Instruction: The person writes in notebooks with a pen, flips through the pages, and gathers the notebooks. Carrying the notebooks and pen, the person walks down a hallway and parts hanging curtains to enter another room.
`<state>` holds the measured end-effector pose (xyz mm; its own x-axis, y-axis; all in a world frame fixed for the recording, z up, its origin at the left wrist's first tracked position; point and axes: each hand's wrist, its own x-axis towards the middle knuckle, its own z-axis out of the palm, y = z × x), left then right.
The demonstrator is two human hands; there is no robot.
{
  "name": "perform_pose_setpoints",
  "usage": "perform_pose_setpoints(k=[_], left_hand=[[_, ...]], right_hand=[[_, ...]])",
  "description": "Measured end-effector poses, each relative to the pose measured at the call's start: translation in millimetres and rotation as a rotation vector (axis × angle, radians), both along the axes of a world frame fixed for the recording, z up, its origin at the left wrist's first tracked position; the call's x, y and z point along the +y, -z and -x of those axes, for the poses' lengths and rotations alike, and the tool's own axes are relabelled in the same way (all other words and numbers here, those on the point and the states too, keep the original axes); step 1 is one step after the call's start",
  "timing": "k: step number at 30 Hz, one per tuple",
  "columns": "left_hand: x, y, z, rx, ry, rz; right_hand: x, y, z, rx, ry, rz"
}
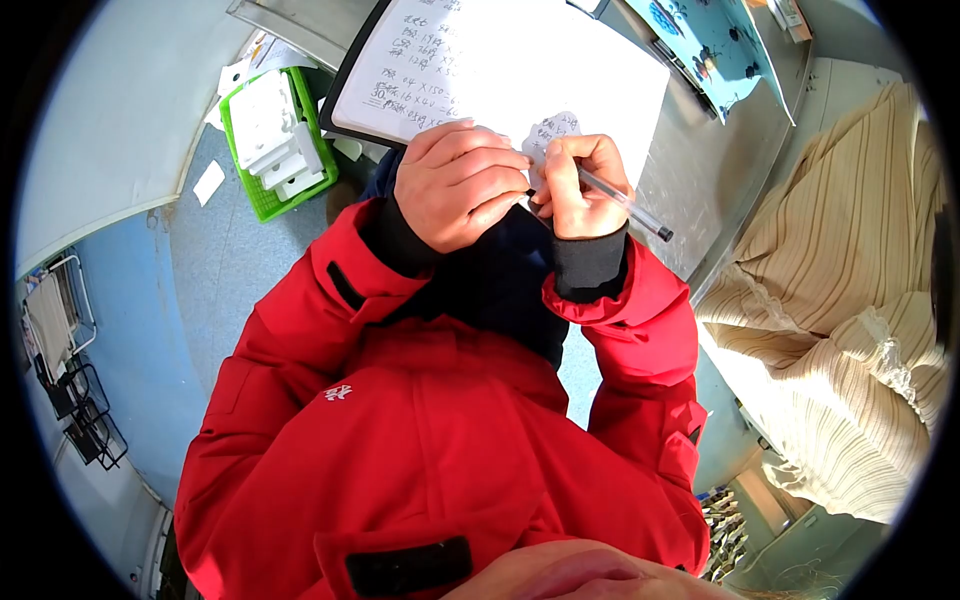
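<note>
My right hand [585,190] pinches a clear-barrelled pen [640,213], its dark end pointing down and to the right. The writing tip is hidden by the fingers. Close beside it is my left hand [462,185], with curled fingers pressed together and the thumb mostly hidden. A small dark bit shows at its fingertips; I cannot make out what it is. Both hands are at the lower edge of an open notebook [500,75] with handwritten lines and figures on its left side. A shadowed patch of handwriting [553,132] shows just above the right hand.
Under the notebook is a metal table [695,185]. A blue patterned folder or sheet [715,55] lies at the upper right. A green basket [268,208] with white pieces stands on the floor at left. Striped beige cloth [830,270] drapes at right. A black wire rack [90,415] is far left.
</note>
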<state>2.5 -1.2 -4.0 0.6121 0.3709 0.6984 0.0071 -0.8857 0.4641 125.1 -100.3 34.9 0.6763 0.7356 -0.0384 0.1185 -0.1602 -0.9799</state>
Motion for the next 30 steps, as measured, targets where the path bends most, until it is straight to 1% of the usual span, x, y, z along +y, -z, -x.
perform_pose_setpoints(k=[2,5,11,17,21,25,30], left_hand=[[0,-1,1,0.013,-0.012,-0.018],[0,-1,3,0.05,-0.013,-0.034],[0,1,3,0.046,-0.005,-0.014],[1,-1,3,0.045,0.007,-0.015],[0,-1,1,0.044,0.016,-0.013],[1,-1,4,0.05,0.0,-0.024],[1,0,2,0.037,0.002,-0.034]], right_hand=[[-1,2,0,-0.023,-0.006,-0.004],[-1,1,2,0.103,0.063,-0.063],[1,-1,1,0.045,0.025,-0.012],[0,2,1,0.073,0.07,-0.042],[0,-6,0,0.048,0.021,0.009],[-1,5,0,0.106,0.063,-0.068],[1,-2,1,0.009,0.025,0.013]])
